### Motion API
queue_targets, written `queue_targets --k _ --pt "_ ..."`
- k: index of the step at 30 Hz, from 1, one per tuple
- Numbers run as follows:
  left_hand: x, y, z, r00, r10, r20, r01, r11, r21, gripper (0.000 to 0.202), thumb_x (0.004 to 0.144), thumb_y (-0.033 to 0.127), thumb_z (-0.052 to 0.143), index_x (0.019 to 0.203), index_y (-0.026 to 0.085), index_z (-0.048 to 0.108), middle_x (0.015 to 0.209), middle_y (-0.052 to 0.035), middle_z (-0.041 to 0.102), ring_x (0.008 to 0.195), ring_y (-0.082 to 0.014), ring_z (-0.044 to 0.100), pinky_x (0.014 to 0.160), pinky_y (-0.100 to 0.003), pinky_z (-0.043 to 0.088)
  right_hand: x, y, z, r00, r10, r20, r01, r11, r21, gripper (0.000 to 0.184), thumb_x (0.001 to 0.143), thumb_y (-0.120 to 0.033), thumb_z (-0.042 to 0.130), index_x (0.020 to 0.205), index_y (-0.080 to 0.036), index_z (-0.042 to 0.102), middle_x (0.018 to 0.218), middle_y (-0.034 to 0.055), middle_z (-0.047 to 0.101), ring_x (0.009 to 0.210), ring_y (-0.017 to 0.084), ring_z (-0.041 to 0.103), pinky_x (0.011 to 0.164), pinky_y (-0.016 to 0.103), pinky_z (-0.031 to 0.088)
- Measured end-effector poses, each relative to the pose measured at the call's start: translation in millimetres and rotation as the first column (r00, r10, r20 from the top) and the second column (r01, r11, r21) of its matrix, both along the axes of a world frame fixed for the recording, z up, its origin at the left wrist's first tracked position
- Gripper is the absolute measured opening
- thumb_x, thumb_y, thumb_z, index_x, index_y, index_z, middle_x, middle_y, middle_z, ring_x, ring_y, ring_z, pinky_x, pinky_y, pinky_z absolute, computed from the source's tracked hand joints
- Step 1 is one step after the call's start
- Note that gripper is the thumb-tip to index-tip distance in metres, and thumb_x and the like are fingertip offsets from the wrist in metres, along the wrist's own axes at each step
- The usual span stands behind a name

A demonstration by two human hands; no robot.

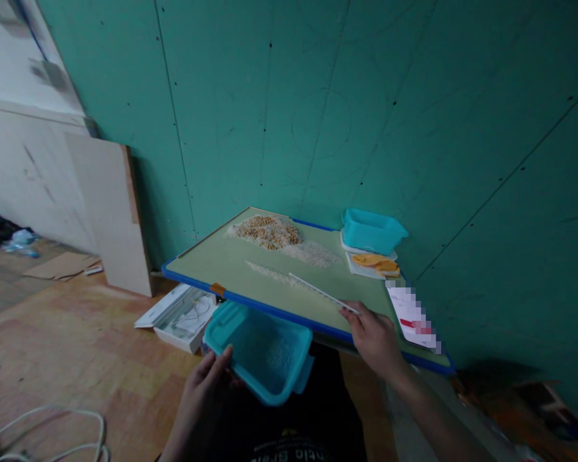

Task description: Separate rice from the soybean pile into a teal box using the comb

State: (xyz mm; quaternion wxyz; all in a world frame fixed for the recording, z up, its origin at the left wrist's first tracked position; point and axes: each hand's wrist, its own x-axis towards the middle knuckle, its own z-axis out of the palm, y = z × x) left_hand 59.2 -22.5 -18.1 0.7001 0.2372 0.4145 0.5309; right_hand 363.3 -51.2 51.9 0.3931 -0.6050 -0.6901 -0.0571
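My left hand (210,372) grips the near left rim of a blue-green plastic tub (293,359), just below the table's front edge. Some small pale grains seem to lie inside the tub. In my right hand (373,330) is a thin white strip (320,292), like a ruler, resting on the pale green tabletop (202,263). Along the strip's far end runs a narrow line of white grains (270,273) that look like rice. Farther back lies a heap of yellow-brown beans or kernels (270,232) mixed with white grains, with a paler pile (318,253) beside it.
At the table's back right stand another blue-green tub (372,231), an orange cloth or glove (376,262) and a partly blurred white sheet (409,314). An open white box (185,317) sits on the floor at left. A board (113,218) leans on the green wall (289,109); cable (77,414) lies lower left.
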Motion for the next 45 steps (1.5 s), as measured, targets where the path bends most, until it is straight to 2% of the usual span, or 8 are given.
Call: queue_targets --k 5,10,13,20,29,34,38,45 --pt "4.9 -5.3 6.3 0.999 0.054 -0.003 -0.054 0.998 0.011 0.035 0.057 0.044 0.095 0.065 0.021 0.069 0.051 0.0031 0.057 0.047 -0.0148 0.057 0.046 -0.024 0.049 -7.2 -8.3 0.0 0.999 -0.016 -0.046 0.013 0.998 -0.068 0.023 0.096 -0.033 0.05 0.102 -0.032 0.073 0.093 0.0062 0.08 0.08 0.027 0.076 0.076 0.037 0.059" --pt "4.4 -4.8 6.5 0.998 0.056 -0.004 -0.056 0.998 0.028 0.037 0.059 0.044 0.094 0.074 0.019 0.071 0.055 0.0026 0.06 0.051 -0.0153 0.06 0.049 -0.024 0.051 2.5 -7.7 10.1 0.982 -0.102 -0.162 0.086 0.991 -0.107 0.022 0.092 -0.043 0.054 0.09 -0.029 0.071 0.079 0.0071 0.077 0.068 0.027 0.073 0.064 0.035 0.054" --pt "2.5 -3.6 5.3 0.999 0.049 0.001 -0.049 0.998 0.03 0.04 0.058 0.045 0.094 0.076 0.018 0.07 0.054 0.0026 0.062 0.05 -0.0138 0.059 0.048 -0.022 0.049 17.3 -0.4 14.6 0.942 -0.181 -0.284 0.146 0.979 -0.139 0.029 0.087 -0.052 0.061 0.086 -0.025 0.07 0.079 0.0088 0.077 0.071 0.029 0.073 0.063 0.035 0.053" --pt "1.1 -2.7 3.6 0.999 0.039 0.009 -0.039 0.999 0.03 0.037 0.061 0.045 0.093 0.077 0.018 0.074 0.057 0.0006 0.066 0.05 -0.0148 0.061 0.049 -0.023 0.051 35.6 41.8 17.9 0.738 -0.084 -0.67 -0.086 0.973 -0.216 0.044 0.071 -0.05 0.076 0.101 -0.018 0.068 0.1 0.0106 0.078 0.089 0.029 0.073 0.077 0.04 0.056" --pt "-1.6 -3.2 7.1 0.999 0.039 -0.001 -0.039 0.999 0.027 0.038 0.06 0.044 0.093 0.077 0.016 0.074 0.057 -0.0005 0.066 0.051 -0.0149 0.062 0.05 -0.023 0.051 4.8 66.9 22.1 0.587 -0.109 -0.803 -0.244 0.921 -0.304 0.039 0.062 -0.044 0.081 0.088 -0.018 0.067 0.078 0.0055 0.075 0.071 0.023 0.069 0.06 0.031 0.052" --pt "-1.3 -3.5 6.6 0.999 0.047 0.001 -0.047 0.998 0.032 0.037 0.059 0.045 0.094 0.072 0.018 0.072 0.055 0.0 0.065 0.049 -0.0144 0.06 0.051 -0.024 0.052 -4.0 73.7 23.3 0.541 -0.157 -0.826 -0.289 0.888 -0.358 0.04 0.059 -0.044 0.083 0.084 -0.017 0.067 0.074 0.0049 0.073 0.065 0.022 0.067 0.055 0.03 0.05" --pt "-3.9 -2.8 6.2 0.999 0.04 0.0 -0.04 0.998 0.04 0.035 0.06 0.046 0.093 0.073 0.018 0.075 0.058 -0.001 0.066 0.052 -0.0148 0.06 0.048 -0.023 0.05 -0.7 74.4 24.4 0.512 -0.172 -0.842 -0.275 0.896 -0.35 0.042 0.056 -0.043 0.084 0.085 -0.017 0.067 0.077 0.0052 0.074 0.065 0.022 0.067 0.054 0.031 0.051" --pt "-8.5 -1.2 7.9 0.999 -0.025 -0.037 0.026 0.999 0.021 0.04 0.059 0.048 0.093 0.079 0.018 0.075 0.063 -0.0023 0.069 0.056 -0.0164 0.063 0.055 -0.025 0.053 -10.5 78.4 22.9 0.523 -0.179 -0.833 -0.316 0.867 -0.384 0.04 0.057 -0.042 0.084 0.084 -0.018 0.067 0.076 0.0048 0.074 0.064 0.022 0.067 0.052 0.029 0.05"
